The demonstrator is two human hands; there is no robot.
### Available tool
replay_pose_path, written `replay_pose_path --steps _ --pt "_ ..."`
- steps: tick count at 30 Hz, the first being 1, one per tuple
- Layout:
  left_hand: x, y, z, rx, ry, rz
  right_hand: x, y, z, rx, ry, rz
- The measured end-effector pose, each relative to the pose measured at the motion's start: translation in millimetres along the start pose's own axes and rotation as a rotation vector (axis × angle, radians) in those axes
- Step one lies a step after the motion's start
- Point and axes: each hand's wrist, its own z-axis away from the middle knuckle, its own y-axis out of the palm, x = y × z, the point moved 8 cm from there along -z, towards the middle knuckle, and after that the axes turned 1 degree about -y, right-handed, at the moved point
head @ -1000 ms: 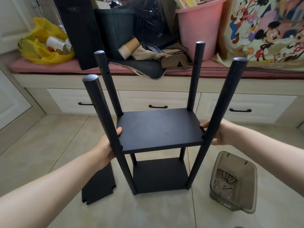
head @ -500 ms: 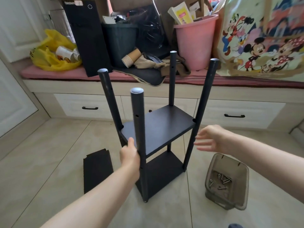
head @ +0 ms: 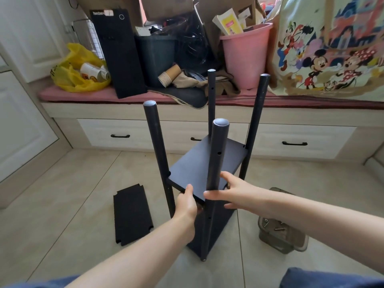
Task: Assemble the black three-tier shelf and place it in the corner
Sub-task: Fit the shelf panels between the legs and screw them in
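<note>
Shelf point(head: 193, 175), turned since a second ago, stands corner-on to me on the floor point(head: 72, 204). My left hand point(head: 186, 204) grips the middle board point(head: 228, 154). My right hand point(head: 234, 194), lately free, clasps the near post point(head: 218, 154). The third board point(head: 133, 215), lying left, remains unfitted.

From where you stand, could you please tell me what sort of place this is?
Probably a room at home: a cushioned bench with drawers beneath, a tiled floor, and a pink bucket among household clutter.
</note>
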Motion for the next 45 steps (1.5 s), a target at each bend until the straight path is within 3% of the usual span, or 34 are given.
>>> replay_pose_path --steps 5,10,15,16,18,20,22,29,33,38,45 --pt "10 0 11 0.057 -0.044 -0.033 -1 2 -5 -0.037 -0.090 0.136" --pt "9 7 17 0.260 -0.087 -0.131 1 -17 -5 -0.086 -0.155 0.229" --pt "0 -22 12 0.585 -0.217 -0.611 -15 -38 -12 -0.094 -0.050 0.065" --pt "-5 -38 6 0.598 -0.260 -0.735 -18 -38 -14 -0.079 -0.033 0.025" --pt "-26 -72 -16 0.447 -0.248 -0.888 -19 -41 -14 -0.069 -0.031 -0.023" --pt "-59 -94 -42 0.184 -0.078 -0.832 -19 -47 -13 -0.095 -0.034 -0.040" --pt "-86 -93 -54 0.093 0.066 -0.669 -19 -54 -11 -0.130 -0.018 -0.044" --pt "-79 -20 -62 0.492 0.015 -0.493 -24 -62 -5 -0.101 0.012 -0.116" --pt "-56 -13 -71 0.443 0.003 -0.397 -30 -61 -1 0.026 0.037 -0.248" --pt "-47 -13 -67 0.346 0.018 -0.287 -58 -69 -13 -0.194 0.239 -0.418" --pt "-46 -9 -61 0.338 0.005 -0.207 -77 -55 -32 -0.164 0.283 -0.460"
